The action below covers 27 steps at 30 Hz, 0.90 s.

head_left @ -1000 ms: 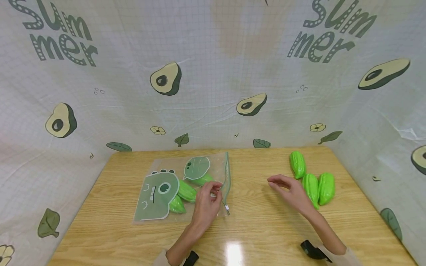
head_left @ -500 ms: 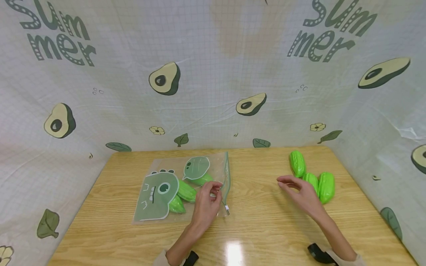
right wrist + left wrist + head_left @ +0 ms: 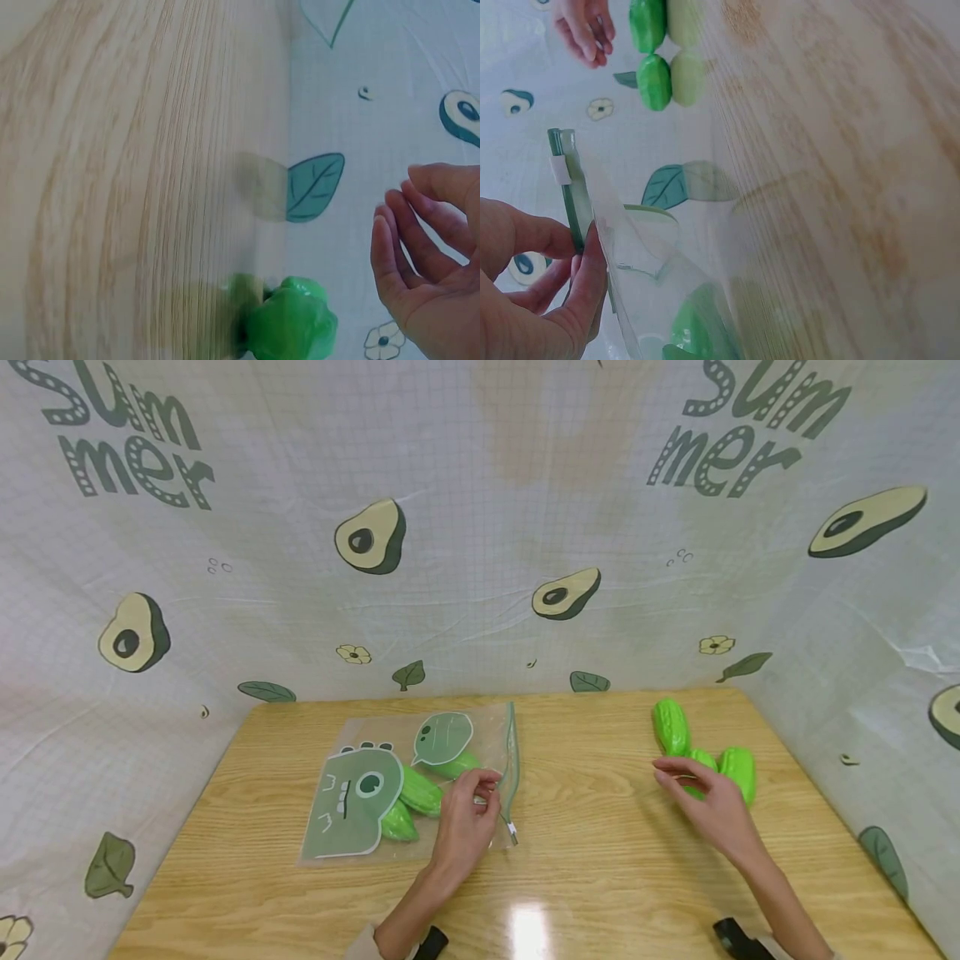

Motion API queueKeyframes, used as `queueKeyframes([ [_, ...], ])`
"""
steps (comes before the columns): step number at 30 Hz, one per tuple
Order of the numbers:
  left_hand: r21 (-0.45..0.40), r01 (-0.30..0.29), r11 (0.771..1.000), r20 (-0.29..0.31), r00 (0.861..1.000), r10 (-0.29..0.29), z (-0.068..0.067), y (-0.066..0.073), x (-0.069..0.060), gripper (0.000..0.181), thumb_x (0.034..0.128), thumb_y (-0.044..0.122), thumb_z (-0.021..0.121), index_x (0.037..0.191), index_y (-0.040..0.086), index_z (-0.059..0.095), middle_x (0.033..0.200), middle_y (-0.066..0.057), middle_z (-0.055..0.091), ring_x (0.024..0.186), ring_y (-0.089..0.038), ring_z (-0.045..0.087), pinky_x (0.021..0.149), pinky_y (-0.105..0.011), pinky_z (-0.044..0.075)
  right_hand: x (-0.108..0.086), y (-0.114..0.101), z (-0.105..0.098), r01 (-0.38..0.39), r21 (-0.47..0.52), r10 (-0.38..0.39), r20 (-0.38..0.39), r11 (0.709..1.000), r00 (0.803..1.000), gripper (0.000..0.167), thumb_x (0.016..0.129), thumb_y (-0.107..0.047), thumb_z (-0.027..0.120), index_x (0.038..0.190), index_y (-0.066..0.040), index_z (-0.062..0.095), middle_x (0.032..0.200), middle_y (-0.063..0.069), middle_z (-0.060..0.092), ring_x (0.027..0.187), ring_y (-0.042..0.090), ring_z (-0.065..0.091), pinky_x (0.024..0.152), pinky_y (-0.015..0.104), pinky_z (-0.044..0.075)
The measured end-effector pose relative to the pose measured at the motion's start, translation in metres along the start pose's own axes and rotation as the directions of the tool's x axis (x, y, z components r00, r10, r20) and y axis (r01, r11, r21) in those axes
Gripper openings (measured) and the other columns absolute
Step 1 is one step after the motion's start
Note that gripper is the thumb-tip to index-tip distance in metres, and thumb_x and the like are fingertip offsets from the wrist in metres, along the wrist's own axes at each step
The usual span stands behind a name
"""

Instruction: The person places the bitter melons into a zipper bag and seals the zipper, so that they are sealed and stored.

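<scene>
My left hand pinches the green-edged opening of a clear zip bag printed with a dinosaur; in the left wrist view its thumb and fingers grip that edge, below the white slider. Several bright green ridged gourds, resembling bitter melons, lie inside the bag. My right hand hovers over the table with fingers loosely curved and nothing between them. It partly covers one loose gourd. Another gourd lies behind it, and a third gourd is at its right.
The wooden table ends against a printed cloth backdrop at the back and sides. A light reflection shows near the front of the table.
My right hand has moved right, to the loose gourds, and now hides more of the nearest one. The left hand and the bag have stayed in place.
</scene>
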State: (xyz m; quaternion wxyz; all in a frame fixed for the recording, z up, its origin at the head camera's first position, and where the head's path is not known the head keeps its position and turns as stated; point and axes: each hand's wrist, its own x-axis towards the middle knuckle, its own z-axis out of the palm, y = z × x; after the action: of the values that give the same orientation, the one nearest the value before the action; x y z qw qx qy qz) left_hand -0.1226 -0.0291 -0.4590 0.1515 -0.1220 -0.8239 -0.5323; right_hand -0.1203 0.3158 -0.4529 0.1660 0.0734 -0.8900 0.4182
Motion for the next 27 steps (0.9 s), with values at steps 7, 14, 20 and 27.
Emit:
queueKeyframes([
  [7, 0.008, 0.013, 1.0, 0.01, 1.0, -0.013, 0.0, 0.0, 0.0, 0.016, 0.0896, -0.009, 0.065, 0.104, -0.002, 0.069, 0.095, -0.009, 0.065, 0.083, -0.021, 0.067, 0.067, -0.025, 0.059, -0.005, 0.007, -0.007, 0.016, -0.003, -0.016, -0.047, 1.0, 0.999, 0.024, 0.094, -0.004, 0.073, 0.118, -0.003, 0.072, 0.112, 0.009, 0.072, 0.097, -0.011, 0.059, 0.083, 0.005, 0.048],
  [14, 0.004, 0.027, 1.0, 0.019, 0.999, -0.027, -0.001, 0.001, 0.0, 0.016, 0.0907, -0.008, 0.066, 0.104, -0.001, 0.069, 0.096, -0.009, 0.066, 0.083, -0.02, 0.067, 0.068, -0.026, 0.059, -0.01, 0.009, -0.015, -0.004, -0.048, 0.001, -0.067, 0.999, 0.998, 0.025, 0.093, -0.006, 0.075, 0.118, -0.003, 0.072, 0.114, -0.009, 0.067, 0.093, -0.013, 0.059, 0.078, 0.007, 0.05],
  [20, -0.006, 0.019, 1.0, 0.024, 1.0, -0.019, -0.002, 0.001, -0.001, 0.017, 0.091, -0.009, 0.065, 0.104, 0.0, 0.069, 0.097, -0.01, 0.066, 0.084, -0.022, 0.067, 0.068, -0.026, 0.059, -0.015, 0.014, -0.022, 0.0, -0.108, -0.011, -0.105, 0.994, 0.994, 0.028, 0.089, -0.004, 0.079, 0.116, -0.003, 0.073, 0.117, 0.017, 0.068, 0.094, -0.016, 0.054, 0.081, 0.004, 0.045],
  [27, -0.01, 0.028, 1.0, 0.027, 0.999, -0.027, -0.002, 0.002, 0.0, 0.018, 0.0905, -0.01, 0.065, 0.105, 0.001, 0.069, 0.097, -0.01, 0.066, 0.084, -0.021, 0.067, 0.069, -0.026, 0.059, -0.02, 0.022, -0.025, 0.045, -0.151, -0.067, -0.143, 0.988, 0.987, 0.03, 0.084, 0.002, 0.08, 0.113, 0.0, 0.073, 0.111, 0.01, 0.067, 0.095, -0.016, 0.052, 0.084, 0.002, 0.041],
])
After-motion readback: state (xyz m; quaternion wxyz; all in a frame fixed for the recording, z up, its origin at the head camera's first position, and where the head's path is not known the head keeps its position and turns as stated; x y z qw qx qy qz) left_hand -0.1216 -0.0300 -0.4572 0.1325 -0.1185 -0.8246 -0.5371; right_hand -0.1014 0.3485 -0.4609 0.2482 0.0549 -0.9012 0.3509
